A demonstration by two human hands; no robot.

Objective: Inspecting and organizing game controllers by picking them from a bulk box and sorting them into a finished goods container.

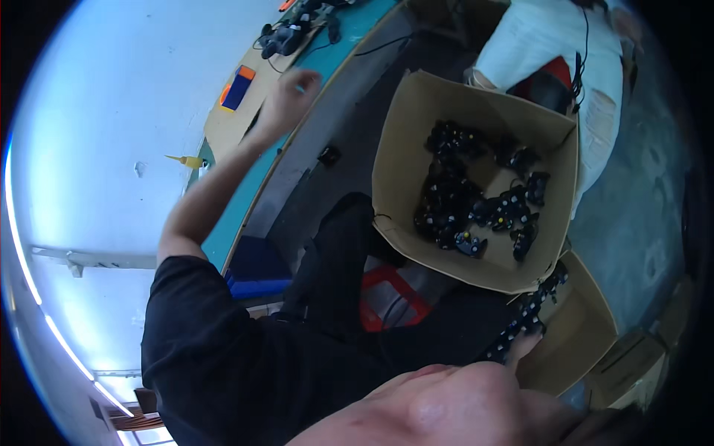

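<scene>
Raised over the edge of the teal workbench point(368, 18) at the upper left is my left hand point(285, 108). Its fingers look bent, but motion blur hides whether anything is in them. My right hand point(525, 347) reaches down at the lower right, against a row of black game controllers point(529, 308) inside a smaller cardboard box point(584, 316). Its fingers are hidden among the controllers, so its grip does not show. Ahead of me stands a large open cardboard box point(405, 141) with several black game controllers point(446, 197) heaped on its bottom.
On the bench lie a cardboard sheet point(223, 132), a blue-and-orange block point(237, 88), a yellow-tipped bottle point(192, 161) and dark cabled controllers point(286, 37). A blue bin point(256, 271) sits under it. A red frame point(372, 297) shows near my legs. Another person point(550, 44) is beyond the large box.
</scene>
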